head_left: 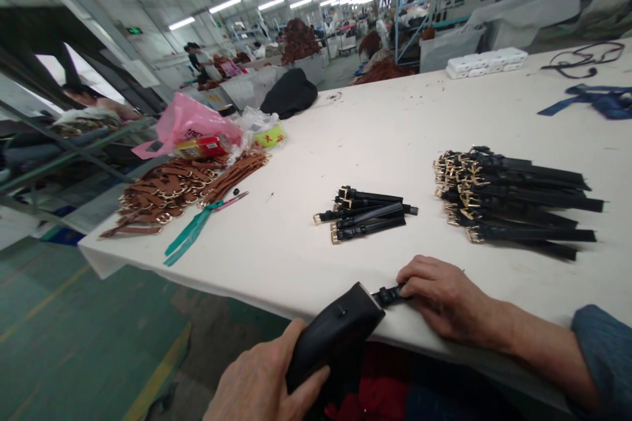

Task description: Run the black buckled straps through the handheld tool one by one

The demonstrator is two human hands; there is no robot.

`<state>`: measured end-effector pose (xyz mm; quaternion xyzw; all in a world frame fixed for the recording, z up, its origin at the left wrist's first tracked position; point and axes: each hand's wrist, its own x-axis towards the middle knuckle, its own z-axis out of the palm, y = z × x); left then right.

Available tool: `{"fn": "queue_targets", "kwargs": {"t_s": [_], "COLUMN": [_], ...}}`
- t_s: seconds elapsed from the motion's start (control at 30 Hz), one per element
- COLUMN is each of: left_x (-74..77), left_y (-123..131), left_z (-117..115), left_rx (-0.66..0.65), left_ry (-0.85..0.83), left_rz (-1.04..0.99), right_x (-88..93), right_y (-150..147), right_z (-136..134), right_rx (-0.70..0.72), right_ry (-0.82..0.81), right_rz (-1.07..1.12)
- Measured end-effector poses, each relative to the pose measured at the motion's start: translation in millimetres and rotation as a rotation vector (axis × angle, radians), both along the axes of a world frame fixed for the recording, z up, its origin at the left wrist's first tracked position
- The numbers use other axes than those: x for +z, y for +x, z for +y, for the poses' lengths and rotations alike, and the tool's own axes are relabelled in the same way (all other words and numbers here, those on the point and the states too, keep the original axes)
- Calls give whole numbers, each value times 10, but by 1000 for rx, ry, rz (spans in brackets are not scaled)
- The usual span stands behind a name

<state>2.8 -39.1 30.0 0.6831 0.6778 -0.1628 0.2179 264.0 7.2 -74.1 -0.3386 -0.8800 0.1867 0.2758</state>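
Observation:
A black handheld tool [336, 332] is gripped in my left hand [269, 371], its front end tilted up to the right over the table's near edge. My right hand [444, 296] pinches a short black strap [390, 295] on the white table [296, 230], and the strap's other end meets the tool's tip. Just beyond lies a small group of black straps with gold buckles [370, 214]. Farther right is a larger pile of such black straps [518, 197], buckles facing left.
At the left are brown straps [168, 191], scissors with teal wrapping [197, 230], a pink bag [187, 122] and a black cloth [291, 93]. White packs [486, 62], a dark cord [582, 59] and blue fabric [602, 100] lie at the back right. People are in the background.

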Motion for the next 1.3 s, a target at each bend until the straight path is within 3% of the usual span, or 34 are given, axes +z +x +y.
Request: {"fn": "queue_targets", "kwargs": {"t_s": [0.17,0.33,0.5,0.7,0.9,1.13,1.3], "left_x": [17,-40,-94,0,27,-45,19], "left_y": [106,109,64,92,109,62,106], "left_z": [32,62,70,74,114,142,124], "left_rx": [-39,-68,-87,-74,-98,-130,-93], "left_ry": [31,31,33,-21,-44,14,-68], "left_rz": [14,3,-12,19,32,34,49], "right_x": [93,-4,-33,113,95,65,24], "right_y": [-28,-74,-128,-163,-145,-173,-190], "right_z": [-26,11,66,122,135,126,115], "right_rx": [-25,-38,-53,-35,-29,-147,-203], "right_ry": [-127,-123,-278,-360,-441,-449,-430], "right_rz": [49,30,58,-53,30,43,52]}}
